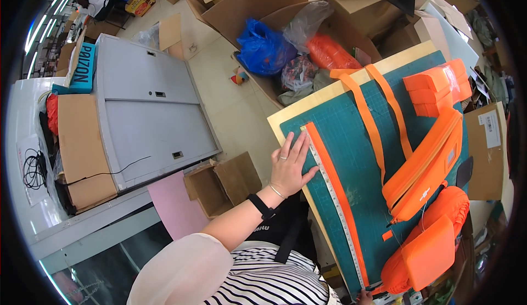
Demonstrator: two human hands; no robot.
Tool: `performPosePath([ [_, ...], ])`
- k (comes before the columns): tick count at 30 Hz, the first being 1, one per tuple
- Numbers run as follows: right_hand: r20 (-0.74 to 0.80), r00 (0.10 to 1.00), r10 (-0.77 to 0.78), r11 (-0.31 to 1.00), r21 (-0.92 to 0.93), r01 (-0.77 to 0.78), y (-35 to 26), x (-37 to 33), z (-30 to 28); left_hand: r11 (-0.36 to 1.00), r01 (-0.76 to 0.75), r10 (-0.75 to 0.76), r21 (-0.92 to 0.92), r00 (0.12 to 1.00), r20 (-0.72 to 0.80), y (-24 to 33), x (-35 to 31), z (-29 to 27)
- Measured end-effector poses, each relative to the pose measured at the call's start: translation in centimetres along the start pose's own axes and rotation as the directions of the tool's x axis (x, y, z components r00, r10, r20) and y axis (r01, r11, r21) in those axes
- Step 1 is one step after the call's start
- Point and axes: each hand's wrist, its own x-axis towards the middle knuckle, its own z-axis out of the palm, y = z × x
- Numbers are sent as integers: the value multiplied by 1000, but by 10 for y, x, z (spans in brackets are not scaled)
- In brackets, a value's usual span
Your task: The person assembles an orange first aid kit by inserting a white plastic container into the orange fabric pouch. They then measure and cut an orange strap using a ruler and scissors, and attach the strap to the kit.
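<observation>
My left hand (288, 165) lies flat, fingers spread, on the near left corner of a green cutting mat (357, 157). Its fingertips touch the far end of a long orange strap (336, 192). The strap lies straight beside a white measuring tape (343, 231). Only the fingertips of my right hand (364, 296) show at the lower edge, at the near end of strap and tape. Their grip is hidden. An orange bag (428, 165) with long straps (373, 118) lies on the mat to the right.
Folded orange pieces (433, 88) and orange pouches (431, 247) sit on the mat's right side. Cardboard boxes hold a blue plastic bag (263, 47) and an orange one (329, 52). A grey cabinet (148, 113), a small open box (222, 184) and a pink sheet (173, 203) lie left.
</observation>
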Motion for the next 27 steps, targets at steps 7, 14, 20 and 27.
performPosePath([
  [7,88,914,396,588,740,-326,-13,-1,6,1000,2,-3,-17,1000,-5,-2,1,4],
  [14,103,910,402,557,761,-332,-24,-4,6,999,-21,20,-32,1000,-17,-3,0,7],
  [20,131,916,380,566,750,-342,-4,1,8,999,-6,6,-42,1000,-19,-4,1,7],
  [27,35,904,425,575,761,-300,-3,10,15,999,-26,26,29,1000,9,2,6,0],
])
